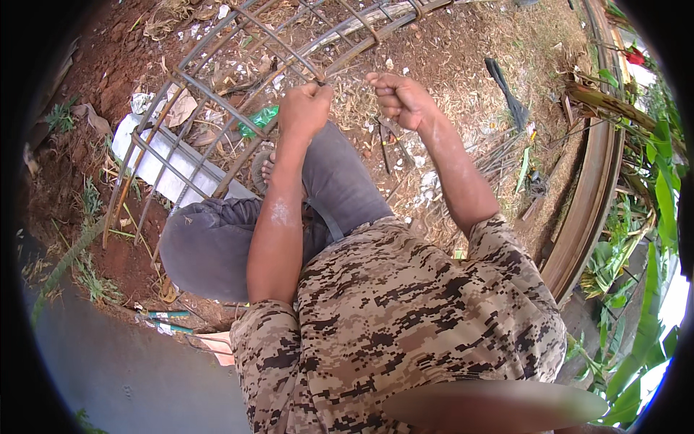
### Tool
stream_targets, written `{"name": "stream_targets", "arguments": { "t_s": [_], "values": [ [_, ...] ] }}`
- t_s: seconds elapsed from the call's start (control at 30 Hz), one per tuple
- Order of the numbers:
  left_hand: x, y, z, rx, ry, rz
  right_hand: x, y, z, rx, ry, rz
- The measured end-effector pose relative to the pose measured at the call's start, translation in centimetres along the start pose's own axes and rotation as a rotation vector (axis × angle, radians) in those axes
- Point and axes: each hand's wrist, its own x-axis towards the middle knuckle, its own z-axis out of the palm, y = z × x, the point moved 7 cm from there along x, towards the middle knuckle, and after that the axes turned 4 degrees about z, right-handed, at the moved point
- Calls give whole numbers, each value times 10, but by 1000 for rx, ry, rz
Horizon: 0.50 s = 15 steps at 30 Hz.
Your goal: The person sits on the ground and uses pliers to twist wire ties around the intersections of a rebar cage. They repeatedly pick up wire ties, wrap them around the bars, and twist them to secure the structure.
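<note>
Upper centre: left hand point(305, 108) fisted tight on a bar of the rusty rebar cage point(217, 101), which spans the upper left. Right hand point(400, 98) fisted just beside; contents cannot be told.

Crumpled green wrapper point(258, 119) lies under rebar cage point(217, 101).

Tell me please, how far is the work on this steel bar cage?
Done: the rebar cage already has several rings set on its long bars. In hand: the left hand grips a bar at one joint; the right hand is a closed fist beside it. Left: cannot tell how many joints remain untied.
</note>
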Motion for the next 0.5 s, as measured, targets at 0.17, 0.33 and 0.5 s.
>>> {"name": "stream_targets", "arguments": {
  "t_s": [0.17, 0.33, 0.5],
  "values": [
    [16, 40, 0, 332, -19, -6, -1, 113, 49, 466, -194, 44],
    [21, 66, 3, 846, 6, 129, 35, 153, 12, 381, -256, -5],
    [-25, -9, -5, -361, 54, -294, 67, 170, -171, -1427, 854, 41]
  ]
}}
